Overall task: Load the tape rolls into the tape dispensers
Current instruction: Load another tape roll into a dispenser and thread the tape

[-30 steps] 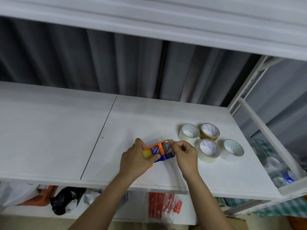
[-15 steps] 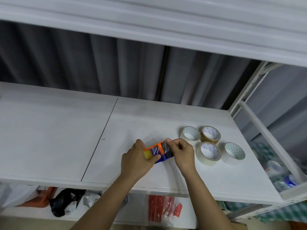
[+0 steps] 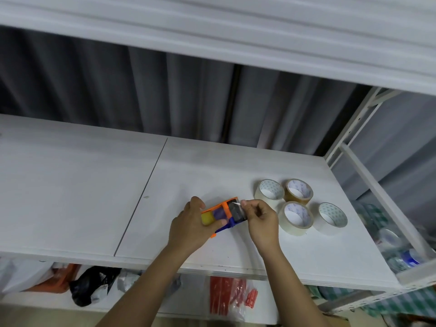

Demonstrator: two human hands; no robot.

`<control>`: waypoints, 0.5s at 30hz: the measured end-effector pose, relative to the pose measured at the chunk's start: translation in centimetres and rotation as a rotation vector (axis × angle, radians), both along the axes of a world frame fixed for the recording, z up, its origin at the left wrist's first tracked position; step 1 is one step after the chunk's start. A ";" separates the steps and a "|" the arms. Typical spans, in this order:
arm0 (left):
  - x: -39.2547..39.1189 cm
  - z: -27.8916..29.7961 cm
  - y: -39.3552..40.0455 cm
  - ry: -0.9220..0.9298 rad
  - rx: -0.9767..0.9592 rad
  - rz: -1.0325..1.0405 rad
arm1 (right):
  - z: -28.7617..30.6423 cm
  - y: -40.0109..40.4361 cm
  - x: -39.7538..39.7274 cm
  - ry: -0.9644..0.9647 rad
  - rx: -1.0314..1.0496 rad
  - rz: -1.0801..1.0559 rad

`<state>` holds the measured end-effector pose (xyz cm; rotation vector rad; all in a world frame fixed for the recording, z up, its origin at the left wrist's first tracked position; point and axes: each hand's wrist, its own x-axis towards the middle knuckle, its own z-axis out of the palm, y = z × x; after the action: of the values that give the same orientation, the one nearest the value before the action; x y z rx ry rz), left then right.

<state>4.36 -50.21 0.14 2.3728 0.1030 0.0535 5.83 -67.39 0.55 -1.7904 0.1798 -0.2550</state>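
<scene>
An orange tape dispenser (image 3: 223,214) with a yellow roller, a purple part and a blue handle lies on the white shelf (image 3: 94,197). My left hand (image 3: 191,226) grips its left end. My right hand (image 3: 260,223) pinches its right end, where the dark blade part and a bit of clear tape or wrap show. To the right several tape rolls stand flat: a clear roll (image 3: 270,191), a brown roll (image 3: 298,191), a clear roll (image 3: 296,218) beside my right hand, and a white roll (image 3: 331,217).
A white metal shelf frame (image 3: 368,175) runs along the right edge. A grey curtain hangs behind the shelf. Below it lie plastic bags (image 3: 92,285) and a red packet (image 3: 230,297). Bottles and checked cloth sit at the lower right.
Both hands stay on the dispenser. My right fingers have shifted on its right end, and the dispenser has tilted slightly.
</scene>
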 end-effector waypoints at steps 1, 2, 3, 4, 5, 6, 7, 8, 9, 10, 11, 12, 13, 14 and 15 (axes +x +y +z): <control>0.0 0.0 0.2 0.018 -0.021 -0.024 | 0.0 0.0 -0.1 0.006 0.009 -0.012; 0.0 0.1 0.3 0.034 -0.037 -0.039 | 0.0 0.1 -0.2 0.016 0.015 -0.021; 0.0 0.1 0.5 0.043 -0.053 -0.047 | 0.1 0.1 -0.1 0.030 0.013 -0.024; 0.0 0.1 0.6 0.046 -0.072 -0.048 | 0.2 0.1 -0.1 0.047 0.004 -0.021; 0.0 0.1 0.7 0.045 -0.097 -0.045 | 0.4 0.1 0.0 0.068 -0.004 -0.010; -0.1 0.1 0.9 0.041 -0.129 -0.042 | 0.6 0.1 0.1 0.089 -0.006 0.007; -0.2 0.0 1.0 0.035 -0.163 -0.039 | 0.8 0.0 0.2 0.109 -0.001 0.029; -0.2 -0.1 1.2 0.028 -0.193 -0.036 | 1.0 -0.1 0.3 0.125 0.006 0.050; -0.3 -0.1 1.4 0.022 -0.212 -0.034 | 1.1 -0.2 0.3 0.136 0.007 0.066; -0.3 -0.1 1.6 0.017 -0.218 -0.036 | 1.3 -0.3 0.4 0.143 0.002 0.075; -0.4 -0.1 1.7 0.013 -0.216 -0.044 | 1.4 -0.4 0.4 0.146 -0.006 0.081; -0.4 -0.1 1.7 0.009 -0.214 -0.054 | 1.5 -0.4 0.5 0.148 -0.013 0.085; -0.5 -0.1 1.8 0.005 -0.216 -0.063 | 1.5 -0.5 0.5 0.151 -0.019 0.091; -0.5 -0.1 1.9 -0.003 -0.222 -0.067 | 1.6 -0.5 0.6 0.153 -0.025 0.098; -0.6 -0.1 2.0 -0.011 -0.235 -0.069 | 1.7 -0.6 0.6 0.156 -0.024 0.101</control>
<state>3.76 -48.17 0.00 2.1392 0.0208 0.0201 6.46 -67.95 2.21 -1.8377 0.1968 -0.0448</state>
